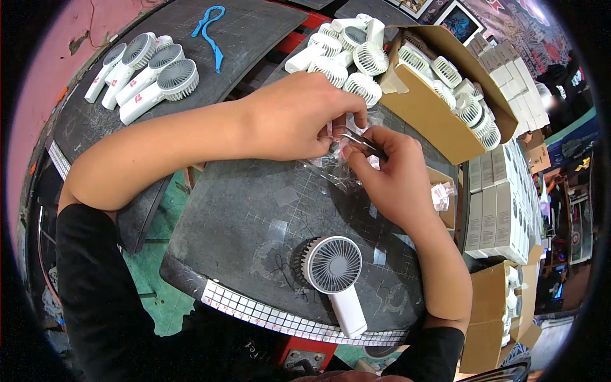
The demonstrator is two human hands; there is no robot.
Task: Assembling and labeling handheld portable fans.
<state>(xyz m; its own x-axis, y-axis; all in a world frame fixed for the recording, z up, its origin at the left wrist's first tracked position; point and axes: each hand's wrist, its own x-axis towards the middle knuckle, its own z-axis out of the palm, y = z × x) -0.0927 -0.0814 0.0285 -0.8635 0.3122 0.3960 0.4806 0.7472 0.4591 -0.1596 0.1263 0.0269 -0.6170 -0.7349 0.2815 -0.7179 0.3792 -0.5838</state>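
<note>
My right hand (400,167) grips a pair of dark tweezers (368,144), their bright metal tips pointing at the fingers of my left hand. Bent at the wrist, my left hand (299,114) pinches at a small piece of clear plastic film; its fingers partly hide it. Crumpled clear film (344,170) with bits of pink lies on the dark mat (223,223) under both hands. Closer to me, a white handheld fan (335,264) with a grey grille lies face up, its handle toward the mat's front edge.
Several fans with red marks (159,83) lie on the left table beside a blue strap (207,32). Beyond my hands are a pile of white fans (347,54) and an open carton of fans (439,105). A small box (441,196), stacked boxes (499,204) and another carton (490,318) stand right.
</note>
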